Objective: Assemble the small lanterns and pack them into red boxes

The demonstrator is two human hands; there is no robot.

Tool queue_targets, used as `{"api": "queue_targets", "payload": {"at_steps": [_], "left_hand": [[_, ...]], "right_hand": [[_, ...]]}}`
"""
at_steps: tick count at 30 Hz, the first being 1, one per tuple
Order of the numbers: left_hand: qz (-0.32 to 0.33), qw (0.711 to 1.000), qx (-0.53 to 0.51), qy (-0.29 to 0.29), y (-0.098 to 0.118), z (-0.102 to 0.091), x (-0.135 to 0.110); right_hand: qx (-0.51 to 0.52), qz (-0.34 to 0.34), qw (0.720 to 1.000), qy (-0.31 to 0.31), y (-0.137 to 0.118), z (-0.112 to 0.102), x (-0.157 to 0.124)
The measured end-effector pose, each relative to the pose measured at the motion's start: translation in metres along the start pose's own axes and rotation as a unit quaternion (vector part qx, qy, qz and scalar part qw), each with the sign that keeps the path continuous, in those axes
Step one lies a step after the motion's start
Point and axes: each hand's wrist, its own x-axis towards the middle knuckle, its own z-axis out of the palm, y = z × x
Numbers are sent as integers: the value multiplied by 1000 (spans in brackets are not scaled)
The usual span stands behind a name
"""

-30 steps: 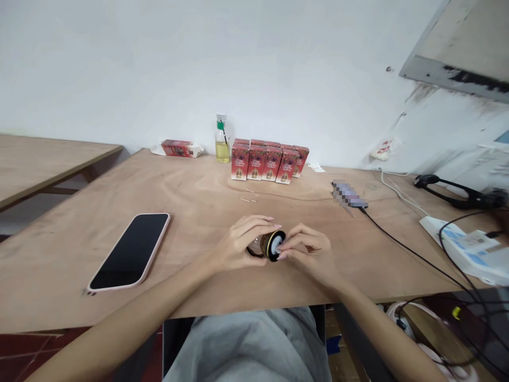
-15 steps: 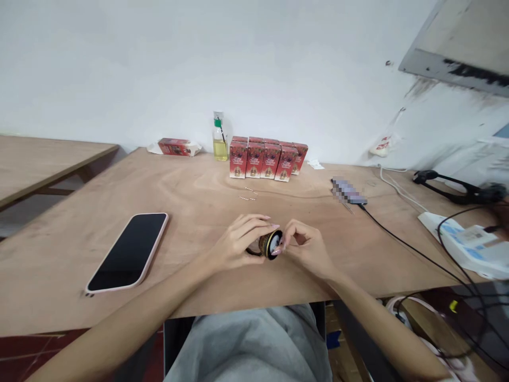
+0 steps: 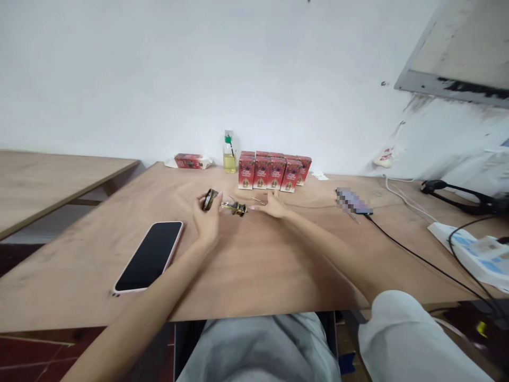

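Note:
My left hand (image 3: 207, 220) is closed around a small black-and-gold lantern-like ornament (image 3: 238, 209), tipped on its side. Its round dark base faces left, while a narrower dark-and-gold end points right; my fingers and thumb hide part of the middle. Just right of that narrow end, my right hand (image 3: 274, 206) is low over the tabletop with thumb and fingers apart. Thin, pale wire-like pieces (image 3: 258, 200) lie by its fingertips. Nothing shows in the right hand's grip.
Several red boxes (image 3: 268, 172) stand by the wall beside a bottle of yellow liquid (image 3: 229, 159). An opened red box (image 3: 189, 161) lies farther left. A large phone (image 3: 150, 257) rests at left; a cabled phone (image 3: 353, 201) and power strip (image 3: 469, 249) are at right.
Both hands have moved forward, away from my body. The left hand has carried the ornament left and turned its base leftward. My right hand has let go and reached toward the thin pieces.

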Motion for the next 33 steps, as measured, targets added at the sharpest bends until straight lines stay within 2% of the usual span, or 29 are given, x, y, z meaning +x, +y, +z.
{"api": "queue_targets", "payload": {"at_steps": [3,5,7,12,16,21,25,27,29,33], "left_hand": [[-60,998,3,-30,-5,2,-1],[-86,993,-8,-79,-5,5,-3],[-120,987,-33,-102,-3,7,-4],[-228,966,-78,-90,6,8,-4],[-225,963,-104,-106,10,8,-7],[-239,955,-127,-120,11,9,-8],[-260,948,-152,-102,13,9,-8],[-261,948,-150,-105,15,9,-8],[-261,947,-145,-119,14,8,-9],[-264,940,-126,-175,8,7,-12]], "right_hand": [[-33,24,999,-18,-3,15,12],[-31,18,999,-18,-2,21,12],[-11,-3,1000,-3,1,24,9],[110,-62,992,22,8,23,0],[161,-72,984,-7,11,13,-6],[170,-64,980,-81,16,-5,-29],[105,-77,989,-74,21,-22,-53],[70,-85,989,-95,24,-26,-63],[29,-103,988,-108,26,-26,-70],[-45,-152,985,-70,23,-18,-78]]}}
